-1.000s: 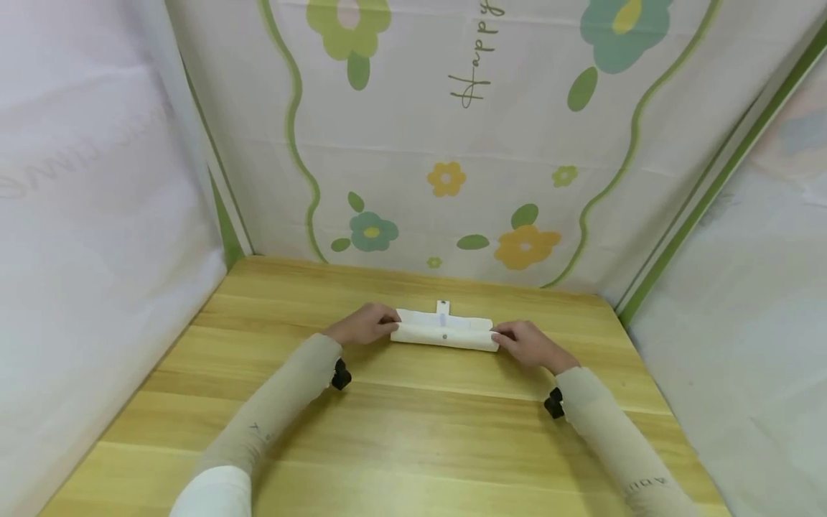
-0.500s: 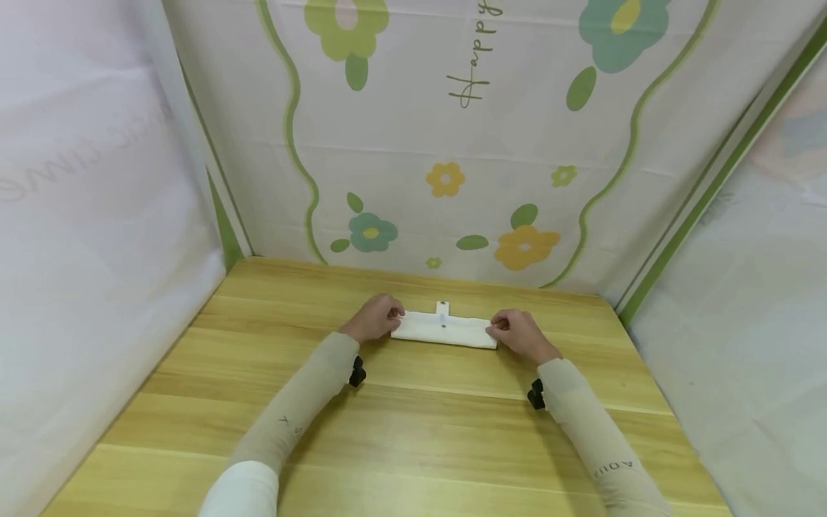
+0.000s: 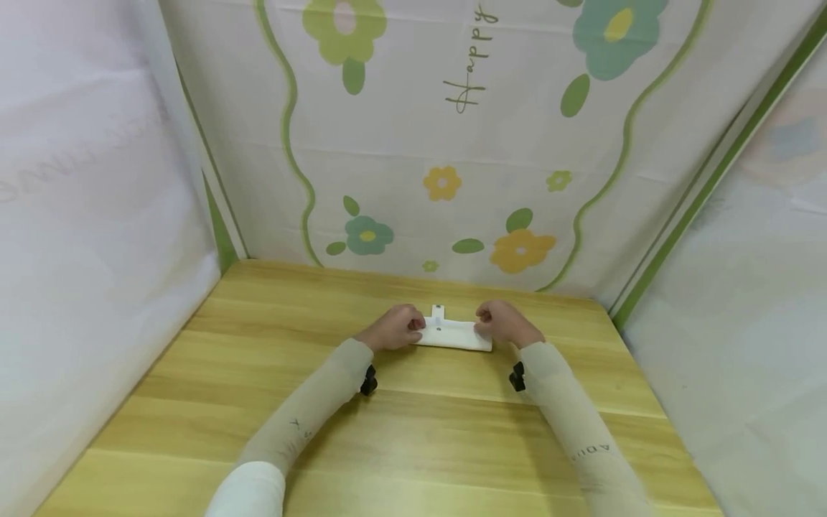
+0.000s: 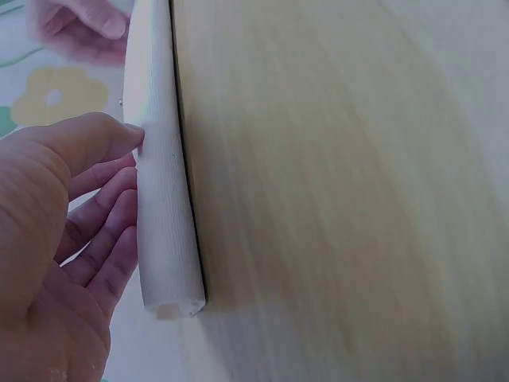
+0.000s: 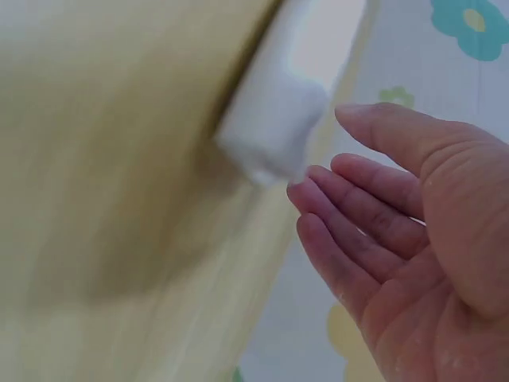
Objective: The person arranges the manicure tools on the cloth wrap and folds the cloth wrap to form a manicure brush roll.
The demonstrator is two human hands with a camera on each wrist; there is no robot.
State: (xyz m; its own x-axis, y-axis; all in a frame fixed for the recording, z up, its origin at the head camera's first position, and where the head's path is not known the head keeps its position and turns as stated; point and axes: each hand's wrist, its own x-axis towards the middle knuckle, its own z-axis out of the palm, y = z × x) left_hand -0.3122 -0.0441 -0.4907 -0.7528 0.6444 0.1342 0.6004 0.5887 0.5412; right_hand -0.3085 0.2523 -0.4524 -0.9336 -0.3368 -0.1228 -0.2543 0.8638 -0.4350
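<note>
A white rolled-up fabric pouch (image 3: 457, 337) lies near the back of the wooden table. Its short strap (image 3: 438, 311) with a metal snap points away from me, and a second snap (image 3: 438, 329) shows on the roll. My left hand (image 3: 393, 329) pinches the roll left of its middle; in the left wrist view the thumb presses its edge and the fingers rest along its far side. At the right end is my right hand (image 3: 507, 324). In the right wrist view its fingers (image 5: 342, 255) are loosely bent, with the thumb just off the roll.
The wooden table (image 3: 413, 445) extends toward me. A white cloth wall with printed flowers (image 3: 388, 143) stands close behind the pouch, and further cloth walls (image 3: 84, 251) rise at both sides. Black wrist cameras (image 3: 368, 380) hang under the sleeves.
The roll has been turned further over, covering the inner layer that showed before. My left hand has slid right along it toward the snap; my right hand has shifted left and loosened from the end.
</note>
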